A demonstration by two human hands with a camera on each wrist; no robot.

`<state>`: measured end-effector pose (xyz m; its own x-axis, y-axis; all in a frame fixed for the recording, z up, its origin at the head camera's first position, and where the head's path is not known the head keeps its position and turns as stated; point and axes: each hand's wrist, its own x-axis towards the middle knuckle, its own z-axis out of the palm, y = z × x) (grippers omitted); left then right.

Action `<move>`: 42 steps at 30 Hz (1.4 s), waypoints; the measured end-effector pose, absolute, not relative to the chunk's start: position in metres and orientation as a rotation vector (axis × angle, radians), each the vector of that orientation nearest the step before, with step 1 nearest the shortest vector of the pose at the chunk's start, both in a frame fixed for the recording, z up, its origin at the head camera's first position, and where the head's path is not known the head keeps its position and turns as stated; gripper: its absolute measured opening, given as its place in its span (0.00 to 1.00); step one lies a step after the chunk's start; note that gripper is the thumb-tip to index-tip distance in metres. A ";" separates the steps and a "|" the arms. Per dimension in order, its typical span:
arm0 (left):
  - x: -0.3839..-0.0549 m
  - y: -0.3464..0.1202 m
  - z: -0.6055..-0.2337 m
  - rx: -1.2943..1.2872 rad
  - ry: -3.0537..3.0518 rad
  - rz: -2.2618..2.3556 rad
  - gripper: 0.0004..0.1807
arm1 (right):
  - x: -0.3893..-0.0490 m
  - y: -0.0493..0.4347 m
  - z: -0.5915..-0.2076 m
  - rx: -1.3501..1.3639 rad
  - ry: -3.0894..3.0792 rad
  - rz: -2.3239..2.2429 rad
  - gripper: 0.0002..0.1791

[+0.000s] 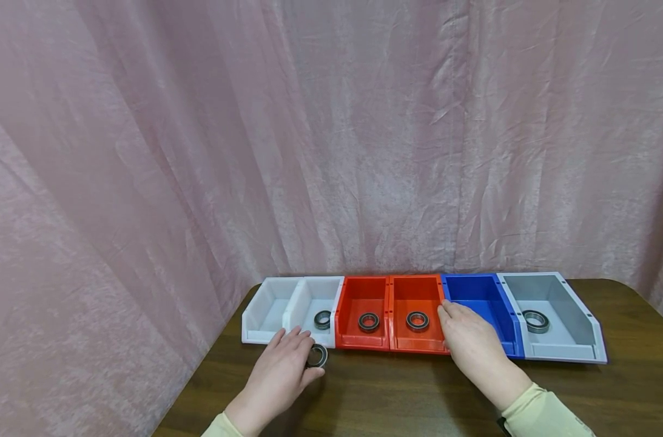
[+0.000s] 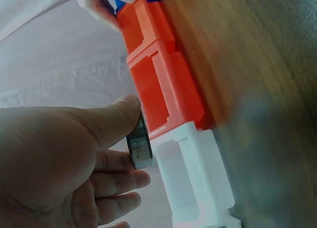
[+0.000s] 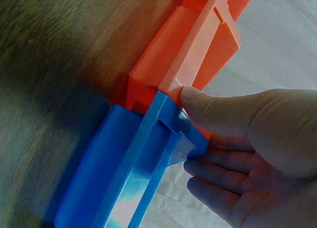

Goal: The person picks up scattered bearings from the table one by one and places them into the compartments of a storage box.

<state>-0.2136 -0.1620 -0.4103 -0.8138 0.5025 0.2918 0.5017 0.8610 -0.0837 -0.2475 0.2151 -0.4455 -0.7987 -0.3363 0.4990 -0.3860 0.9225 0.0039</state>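
In my left hand (image 1: pixel 282 370) I pinch a dark-sealed ball bearing (image 1: pixel 317 356) between thumb and index finger, with the other fingers spread loosely. It is just in front of the white bins (image 2: pixel 195 176). My right hand (image 1: pixel 470 337) is where a red bin (image 1: pixel 417 346) meets the blue bin (image 1: pixel 481 291). There its thumb (image 3: pixel 195 96) lies on the front corner and its fingers reach behind the adjoining walls, pinching them. One bearing (image 1: pixel 417 321) lies in that red bin, and another bearing (image 1: pixel 369 322) in the red bin beside it. The right hand hides part of the blue bin.
The bins stand side by side in a row on a brown wooden table (image 1: pixel 386 394). One bearing (image 1: pixel 323 320) lies in the second white bin, and another bearing (image 1: pixel 535 321) in the grey bin (image 1: pixel 568 351) at the right end. A pink curtain (image 1: pixel 364 152) hangs behind.
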 end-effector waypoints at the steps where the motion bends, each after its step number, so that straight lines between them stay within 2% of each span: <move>1: -0.214 -0.163 -0.410 -0.755 -2.726 0.000 0.29 | -0.248 0.215 -0.446 0.518 -2.573 0.133 0.31; 17: -0.221 -0.172 -0.405 -0.742 -2.638 -0.003 0.31 | -0.248 0.215 -0.445 0.526 -2.569 0.123 0.30; 26: -0.224 -0.175 -0.396 -0.709 -2.635 -0.030 0.27 | -0.248 0.216 -0.446 0.533 -2.558 0.115 0.31; 42: -0.235 -0.185 -0.391 -0.659 -2.645 -0.042 0.27 | -0.247 0.215 -0.446 0.523 -2.563 0.125 0.30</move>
<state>-0.2351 -0.1854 -0.3905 -0.8028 0.4431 0.3989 0.4556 0.8875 -0.0689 -0.2475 0.2149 -0.4456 -0.7919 -0.3408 0.5067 -0.3884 0.9214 0.0128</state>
